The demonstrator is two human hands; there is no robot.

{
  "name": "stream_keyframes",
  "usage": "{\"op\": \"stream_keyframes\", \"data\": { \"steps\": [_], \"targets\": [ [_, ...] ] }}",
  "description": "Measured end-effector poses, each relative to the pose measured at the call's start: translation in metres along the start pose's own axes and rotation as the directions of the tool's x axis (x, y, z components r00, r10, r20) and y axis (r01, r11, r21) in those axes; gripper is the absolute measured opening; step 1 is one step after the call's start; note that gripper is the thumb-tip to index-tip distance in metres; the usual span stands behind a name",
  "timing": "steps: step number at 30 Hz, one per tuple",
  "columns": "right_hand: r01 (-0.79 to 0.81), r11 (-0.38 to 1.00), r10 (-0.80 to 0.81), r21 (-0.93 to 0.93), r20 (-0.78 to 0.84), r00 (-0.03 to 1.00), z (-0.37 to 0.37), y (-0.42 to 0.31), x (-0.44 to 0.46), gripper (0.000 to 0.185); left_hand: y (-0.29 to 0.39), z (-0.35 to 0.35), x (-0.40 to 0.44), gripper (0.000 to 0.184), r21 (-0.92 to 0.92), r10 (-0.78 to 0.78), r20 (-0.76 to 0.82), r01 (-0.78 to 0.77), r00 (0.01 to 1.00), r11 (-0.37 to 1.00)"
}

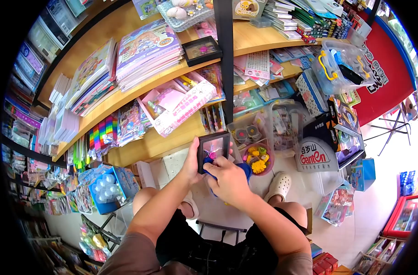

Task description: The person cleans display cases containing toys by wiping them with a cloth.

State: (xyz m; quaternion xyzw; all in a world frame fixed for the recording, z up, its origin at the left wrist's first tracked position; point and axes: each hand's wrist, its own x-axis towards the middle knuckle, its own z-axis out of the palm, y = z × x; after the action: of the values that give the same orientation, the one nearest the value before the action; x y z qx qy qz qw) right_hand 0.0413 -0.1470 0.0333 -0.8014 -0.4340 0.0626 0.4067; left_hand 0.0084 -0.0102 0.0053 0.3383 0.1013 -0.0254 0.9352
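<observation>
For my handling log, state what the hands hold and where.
Left hand: black frame, by its side edges. Right hand: blue cloth, by a bunched part.

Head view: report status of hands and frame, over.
Left hand gripping black frame. Right hand holding blue cloth at its front. Frame's lower part hidden behind right hand.

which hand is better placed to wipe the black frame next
Probably the right hand: it holds the blue cloth at the front of the black frame, while the left hand grips its side.
</observation>
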Motion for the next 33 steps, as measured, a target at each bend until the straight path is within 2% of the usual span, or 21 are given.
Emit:
{"op": "stream_keyframes", "data": {
  "steps": [5,8,11,12,15,16,17,19,21,22,25,26,29,33],
  "targets": [
    [0.036,0.992,-0.038,-0.119,-0.012,0.999,0.0,0.001,-0.002,0.025,0.0,-0.001,0.001,0.075,0.062,-0.007,-0.036,0.01,0.999,0.998],
    [-0.001,0.976,0.005,-0.216,0.016,1.0,-0.004,0.006,-0.001,0.025,0.0,-0.006,0.004,0.082,0.06,-0.006,-0.035,0.008,0.999,0.998],
    [-0.054,0.96,0.04,-0.274,-0.057,0.998,-0.007,0.02,0.0,0.022,0.005,-0.012,0.002,0.084,0.021,-0.021,-0.019,0.022,1.0,1.0],
    [-0.011,0.974,0.0,-0.228,-0.046,0.999,-0.009,0.023,0.0,0.021,0.007,-0.012,0.001,0.085,-0.003,-0.037,-0.01,0.037,0.999,0.999],
    [-0.141,0.99,0.144,0.033,-0.167,0.975,-0.021,0.033,0.004,0.02,0.014,-0.005,-0.002,0.079,-0.113,-0.047,-0.046,0.042,0.998,0.993],
    [-0.207,0.973,0.227,0.102,-0.255,0.94,-0.029,0.028,0.008,0.019,0.016,-0.003,-0.004,0.079,-0.135,-0.05,-0.044,0.044,0.998,0.99],
    [-0.167,0.975,0.208,0.149,-0.329,0.921,-0.032,0.033,0.011,0.02,0.017,-0.002,-0.005,0.079,-0.155,-0.055,-0.042,0.048,0.998,0.987],
    [-0.144,0.961,0.225,0.235,-0.371,0.901,-0.033,0.03,0.016,0.021,0.014,-0.008,-0.003,0.077,-0.157,-0.056,-0.008,0.054,0.998,0.986],
    [-0.042,0.974,0.128,0.222,-0.39,0.912,-0.025,0.025,0.019,0.021,0.011,-0.01,-0.003,0.076,-0.171,-0.067,-0.02,0.063,0.998,0.983],
    [-0.002,0.982,0.073,0.188,-0.372,0.925,-0.019,0.022,0.02,0.021,0.011,-0.007,-0.006,0.073,-0.091,-0.089,-0.09,0.081,0.992,0.993],
    [-0.07,0.998,0.067,0.005,-0.33,0.942,0.008,0.014,0.015,0.025,0.006,0.001,-0.004,0.07,0.044,0.005,-0.128,0.001,0.992,0.999],
    [-0.026,0.999,0.015,-0.029,-0.332,0.943,0.017,0.016,0.013,0.027,0.008,0.001,-0.004,0.069,0.032,-0.001,-0.142,0.005,0.99,0.999],
    [-0.008,0.999,0.02,0.044,-0.279,0.96,0.022,0.014,0.01,0.026,0.012,-0.007,-0.004,0.07,0.004,0.034,-0.023,-0.034,0.999,0.999],
    [-0.08,0.997,0.082,0.023,-0.123,0.989,0.016,0.005,0.004,0.023,0.015,-0.012,-0.006,0.074,0.037,0.068,0.0,-0.068,0.998,0.997]
  ]
}}
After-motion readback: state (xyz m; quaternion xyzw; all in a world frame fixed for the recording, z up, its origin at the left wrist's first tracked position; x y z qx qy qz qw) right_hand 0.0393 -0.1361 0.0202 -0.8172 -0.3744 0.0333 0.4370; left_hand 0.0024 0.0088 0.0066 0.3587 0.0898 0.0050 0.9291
